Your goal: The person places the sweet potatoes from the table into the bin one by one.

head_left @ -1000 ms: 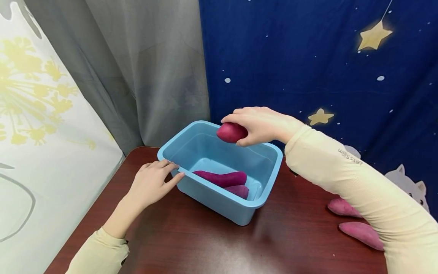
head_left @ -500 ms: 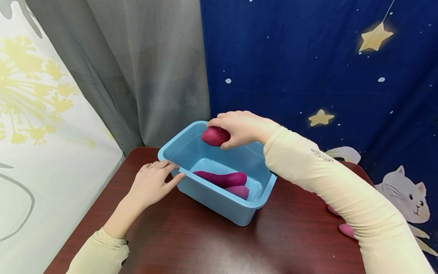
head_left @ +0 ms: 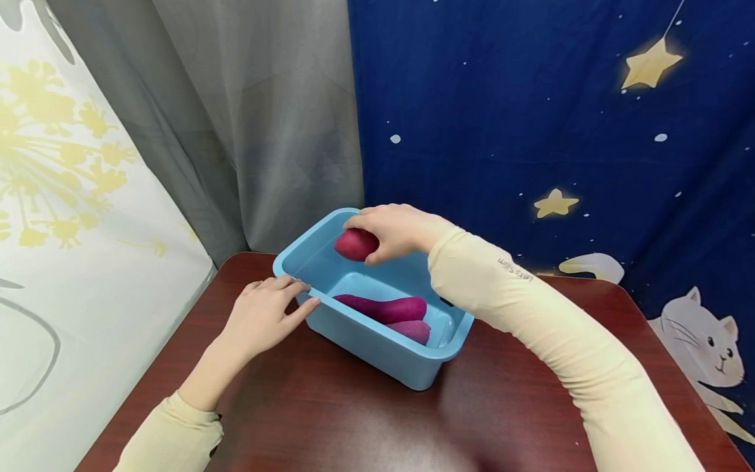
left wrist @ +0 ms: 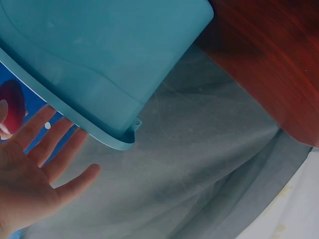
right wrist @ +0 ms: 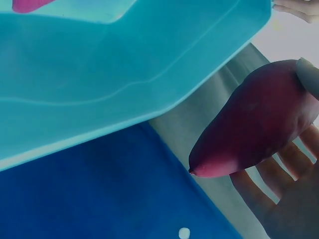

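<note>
The right hand (head_left: 396,229), fingers curled round a purple sweet potato (head_left: 355,245) with its tip to the left, holds it over the blue tub (head_left: 366,349), beyond two others (head_left: 407,308) lying near the front wall (the left hand (head_left: 259,316), fingers spread, touches the rim).

Gray curtain (head_left: 295,118) adjoins blue cloth (head_left: 460,124) (2 yellow stars (head_left: 651,63)); tabletop (head_left: 354,423) gleams.

- Left hand (left wrist: 30,179), fingers spread, touches the blue bin (left wrist: 104,59) at its rim.
- Right hand (left wrist: 3,111), mostly cut off, holds a red sweet potato (left wrist: 14,102).
- Grey curtain (left wrist: 164,164) beyond; reddish-brown table (left wrist: 269,64) at upper right.
</note>
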The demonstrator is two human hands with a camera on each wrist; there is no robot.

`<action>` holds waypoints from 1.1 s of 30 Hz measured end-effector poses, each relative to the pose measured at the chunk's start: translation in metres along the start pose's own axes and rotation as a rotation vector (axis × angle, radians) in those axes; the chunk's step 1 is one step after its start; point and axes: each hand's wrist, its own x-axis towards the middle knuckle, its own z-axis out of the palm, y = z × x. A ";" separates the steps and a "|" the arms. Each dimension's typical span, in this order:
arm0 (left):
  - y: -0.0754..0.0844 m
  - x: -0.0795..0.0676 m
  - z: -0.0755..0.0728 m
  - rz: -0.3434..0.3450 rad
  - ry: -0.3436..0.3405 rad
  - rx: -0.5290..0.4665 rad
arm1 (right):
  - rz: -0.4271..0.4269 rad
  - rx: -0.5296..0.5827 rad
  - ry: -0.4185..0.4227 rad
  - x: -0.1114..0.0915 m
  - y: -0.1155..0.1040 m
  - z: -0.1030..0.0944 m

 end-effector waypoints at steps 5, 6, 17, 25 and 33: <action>0.000 0.000 0.000 0.006 0.005 0.000 | 0.012 0.008 -0.021 0.010 0.004 0.012; 0.000 -0.001 0.000 0.008 0.007 0.001 | 0.016 0.002 -0.027 0.011 0.005 0.014; 0.000 0.000 0.000 0.005 0.010 0.001 | 0.053 -0.035 -0.072 0.025 0.010 0.037; -0.001 -0.001 0.001 0.003 0.003 -0.003 | 0.069 -0.030 -0.120 0.036 0.011 0.057; -0.002 0.001 0.001 0.012 0.012 -0.005 | 0.114 -0.046 -0.174 0.039 0.013 0.075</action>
